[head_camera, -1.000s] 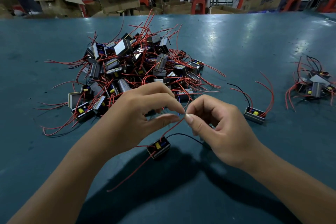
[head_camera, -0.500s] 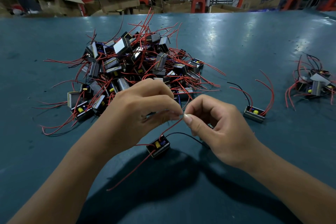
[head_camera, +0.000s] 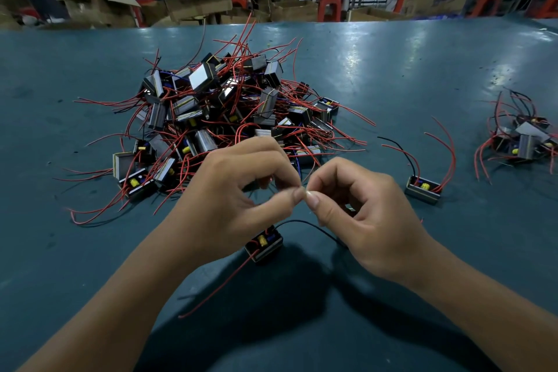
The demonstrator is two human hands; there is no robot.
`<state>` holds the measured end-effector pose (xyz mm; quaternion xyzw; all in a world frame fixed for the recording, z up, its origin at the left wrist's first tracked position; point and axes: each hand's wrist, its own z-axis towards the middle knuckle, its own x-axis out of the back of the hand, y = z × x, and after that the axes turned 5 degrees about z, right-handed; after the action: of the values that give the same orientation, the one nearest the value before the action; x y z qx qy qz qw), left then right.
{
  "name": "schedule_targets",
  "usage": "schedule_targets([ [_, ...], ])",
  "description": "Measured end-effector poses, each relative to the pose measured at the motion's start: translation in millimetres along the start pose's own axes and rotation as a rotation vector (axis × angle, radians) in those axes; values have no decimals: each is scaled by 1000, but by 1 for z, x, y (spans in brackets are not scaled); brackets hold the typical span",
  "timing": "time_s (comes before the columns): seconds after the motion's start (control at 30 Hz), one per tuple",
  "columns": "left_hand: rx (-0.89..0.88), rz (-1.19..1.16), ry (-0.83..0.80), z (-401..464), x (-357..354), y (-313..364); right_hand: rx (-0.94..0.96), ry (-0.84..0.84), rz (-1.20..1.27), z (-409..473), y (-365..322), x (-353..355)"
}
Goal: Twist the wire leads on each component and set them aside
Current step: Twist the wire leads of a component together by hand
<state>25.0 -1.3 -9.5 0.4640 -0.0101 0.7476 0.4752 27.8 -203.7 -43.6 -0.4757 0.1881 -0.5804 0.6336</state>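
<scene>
1. Component [head_camera: 264,243]: small block on the table [head_camera: 392,69], near edge, long axis running lower left to upper right; red lead [head_camera: 217,290] trails toward lower left, black lead [head_camera: 314,226] arcs right.
2. Left hand [head_camera: 235,199] and right hand [head_camera: 362,214]: fingertips meeting above the component, pinching something too small to tell.
3. Pile [head_camera: 217,112]: just beyond the hands.
4. Single unit [head_camera: 422,189]: right; small cluster [head_camera: 522,142] farther right.

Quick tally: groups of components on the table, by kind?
Big tangled pile: 1
Small pile at far right: 1
Lone component right of the hands: 1
Component under the hands: 1
Total: 4 groups; pieces within the piles are too tangled to count.
</scene>
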Motion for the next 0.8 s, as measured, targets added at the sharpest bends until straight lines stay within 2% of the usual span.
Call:
schedule_targets([
  [0.17,506,-446,102,3,-19,9,9,26,-68,2,-1,0],
  [0.23,583,-496,125,3,-25,10,-37,43,-37,3,-1,1],
  [0.37,263,-229,57,1,-10,2,-130,54,72,3,-3,3],
  [0.5,-39,12,11,2,-1,-12,-135,13,143,3,-3,3],
  [0.8,-155,211,3,3,-4,-13,-140,-55,235,2,-3,4],
])
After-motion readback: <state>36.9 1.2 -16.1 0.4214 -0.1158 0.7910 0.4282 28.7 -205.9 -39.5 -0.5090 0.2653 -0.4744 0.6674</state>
